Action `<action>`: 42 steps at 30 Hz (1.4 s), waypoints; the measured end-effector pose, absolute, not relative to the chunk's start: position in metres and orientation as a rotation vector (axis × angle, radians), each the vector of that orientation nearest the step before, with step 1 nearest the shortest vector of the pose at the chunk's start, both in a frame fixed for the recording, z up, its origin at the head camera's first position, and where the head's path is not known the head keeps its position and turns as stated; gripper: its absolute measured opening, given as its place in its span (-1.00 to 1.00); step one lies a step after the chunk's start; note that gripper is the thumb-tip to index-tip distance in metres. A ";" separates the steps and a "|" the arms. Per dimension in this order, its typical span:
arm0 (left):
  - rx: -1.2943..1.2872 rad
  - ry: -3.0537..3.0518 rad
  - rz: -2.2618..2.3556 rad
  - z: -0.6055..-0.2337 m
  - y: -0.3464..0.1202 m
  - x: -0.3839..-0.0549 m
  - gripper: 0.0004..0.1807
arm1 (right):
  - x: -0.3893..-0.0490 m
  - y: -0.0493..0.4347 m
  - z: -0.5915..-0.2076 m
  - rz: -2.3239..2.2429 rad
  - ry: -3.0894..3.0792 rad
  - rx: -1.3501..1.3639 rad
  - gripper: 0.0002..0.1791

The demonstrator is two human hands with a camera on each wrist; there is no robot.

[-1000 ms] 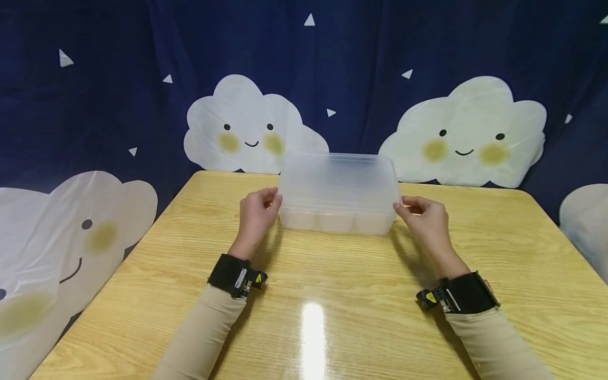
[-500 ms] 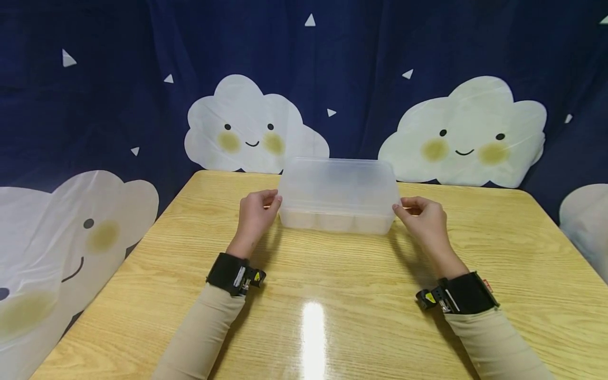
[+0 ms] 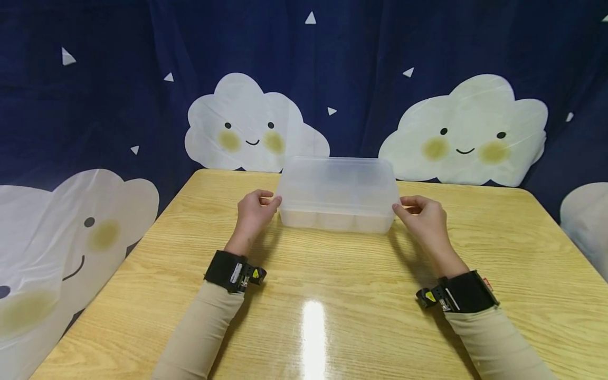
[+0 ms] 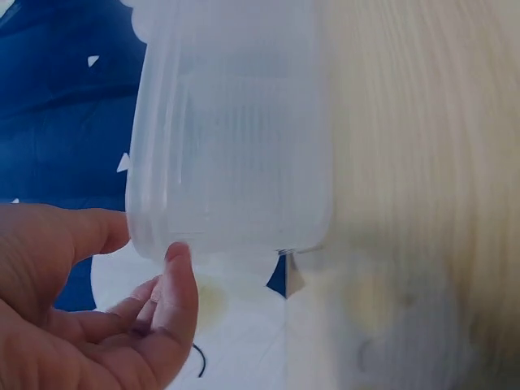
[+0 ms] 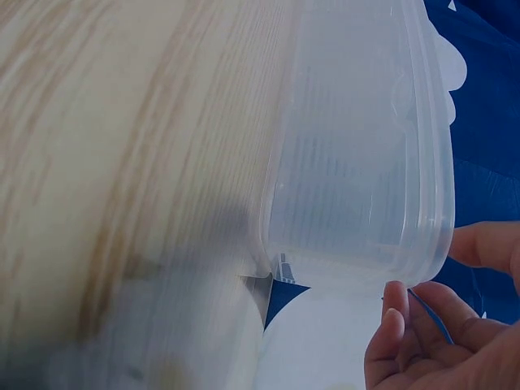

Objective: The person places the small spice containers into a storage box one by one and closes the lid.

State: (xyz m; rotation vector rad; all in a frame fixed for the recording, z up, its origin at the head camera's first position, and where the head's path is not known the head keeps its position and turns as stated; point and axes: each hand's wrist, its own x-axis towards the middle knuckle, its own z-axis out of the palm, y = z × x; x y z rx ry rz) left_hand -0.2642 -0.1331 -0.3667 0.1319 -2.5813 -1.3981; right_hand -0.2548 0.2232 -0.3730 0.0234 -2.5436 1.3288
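Observation:
A translucent plastic storage box (image 3: 335, 222) stands on the table, with compartments showing faintly through its wall. Its frosted lid (image 3: 339, 182) lies over the top; I cannot tell whether it is clipped down. My left hand (image 3: 254, 211) holds the left end of the lid's rim, thumb and fingertip at the edge. At the opposite end, my right hand (image 3: 424, 216) pinches the rim between thumb and forefinger. The left wrist view shows the left fingertip (image 4: 179, 256) close under the rim; in the right wrist view the right fingers (image 5: 479, 244) touch the box's upper corner.
The wooden table (image 3: 266, 327) extends around the box, with a bright reflection at its near middle. A dark blue curtain (image 3: 351, 63) with smiling clouds hangs behind it and at the sides. Each wrist wears a black strap (image 3: 227, 271) with a small camera.
The lid's far edge has come down a little onto the box. The left forefinger has drawn slightly back from the rim. My right hand has barely moved.

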 end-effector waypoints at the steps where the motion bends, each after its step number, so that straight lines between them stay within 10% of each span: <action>1: 0.150 -2.585 -1.437 -0.367 -0.133 -0.264 -0.55 | -0.255 0.223 -0.373 1.333 -2.544 0.021 -0.50; 42: 0.242 -2.468 -1.963 -0.368 -0.132 -0.275 -0.59 | -0.261 0.230 -0.374 1.563 -2.867 0.096 -0.42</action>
